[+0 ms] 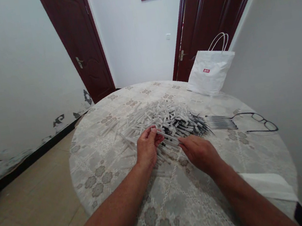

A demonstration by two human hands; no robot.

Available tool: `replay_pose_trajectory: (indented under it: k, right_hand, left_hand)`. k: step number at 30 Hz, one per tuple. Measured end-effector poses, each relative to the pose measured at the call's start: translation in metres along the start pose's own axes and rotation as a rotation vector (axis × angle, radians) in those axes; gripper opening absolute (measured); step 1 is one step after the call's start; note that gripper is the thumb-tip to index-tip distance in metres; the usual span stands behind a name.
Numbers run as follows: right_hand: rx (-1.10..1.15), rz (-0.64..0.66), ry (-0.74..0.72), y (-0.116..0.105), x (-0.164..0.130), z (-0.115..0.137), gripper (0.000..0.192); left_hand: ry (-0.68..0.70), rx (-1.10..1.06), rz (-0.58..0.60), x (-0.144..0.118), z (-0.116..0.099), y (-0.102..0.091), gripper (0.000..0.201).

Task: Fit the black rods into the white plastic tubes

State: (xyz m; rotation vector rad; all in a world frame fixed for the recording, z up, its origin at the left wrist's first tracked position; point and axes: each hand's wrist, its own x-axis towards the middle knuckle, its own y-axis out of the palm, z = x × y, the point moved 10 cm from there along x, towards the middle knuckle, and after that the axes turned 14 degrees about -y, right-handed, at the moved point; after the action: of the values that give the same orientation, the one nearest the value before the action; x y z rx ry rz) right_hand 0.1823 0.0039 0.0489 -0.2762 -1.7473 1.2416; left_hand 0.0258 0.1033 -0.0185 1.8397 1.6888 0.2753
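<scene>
On the round table [96, 162], the pile of white pen barrels [151, 118] lies heaped just beyond both hands, and a careless sweep could roll loose barrels off the near edge. The left hand [146, 148] pinches one white barrel [168, 136] at the pile's near edge. The right hand [198, 152] rests palm-down beside it, its fingertips hidden, so I cannot tell whether it grips anything.

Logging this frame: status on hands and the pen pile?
Left hand pinching a white pen tube. Right hand on the pile. Glasses lie clear, right.
</scene>
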Motion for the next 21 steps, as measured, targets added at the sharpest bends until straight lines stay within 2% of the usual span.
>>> replay_pose_trajectory:
  k: [4, 10, 14, 18, 19, 21]
  right_hand:
    - [-0.02, 0.001, 0.017, 0.004, -0.001, 0.001, 0.027]
    - [0.154, -0.048, 0.097, 0.001, 0.0, -0.002, 0.023]
    - [0.381, -0.032, 0.254, 0.008, -0.003, -0.012, 0.019]
    - [0.78, 0.007, 0.519, 0.033, -0.018, -0.027, 0.023]
    - [0.811, 0.021, 0.543, 0.037, -0.019, -0.029, 0.024]
    - [0.71, 0.018, 0.498, 0.032, -0.016, -0.033, 0.021]
  left_hand:
    - [0.005, 0.015, -0.002, -0.001, -0.001, 0.0, 0.041]
    - [0.011, 0.051, 0.009, 0.001, 0.0, 0.001, 0.04]
    - [0.008, 0.074, 0.013, 0.001, 0.002, 0.003, 0.04]
    - [-0.001, 0.088, 0.022, -0.001, 0.002, 0.006, 0.041]
    - [0.001, 0.099, 0.024, -0.002, 0.001, 0.007, 0.04]
    - [0.009, 0.134, 0.023, -0.004, 0.001, 0.009, 0.038]
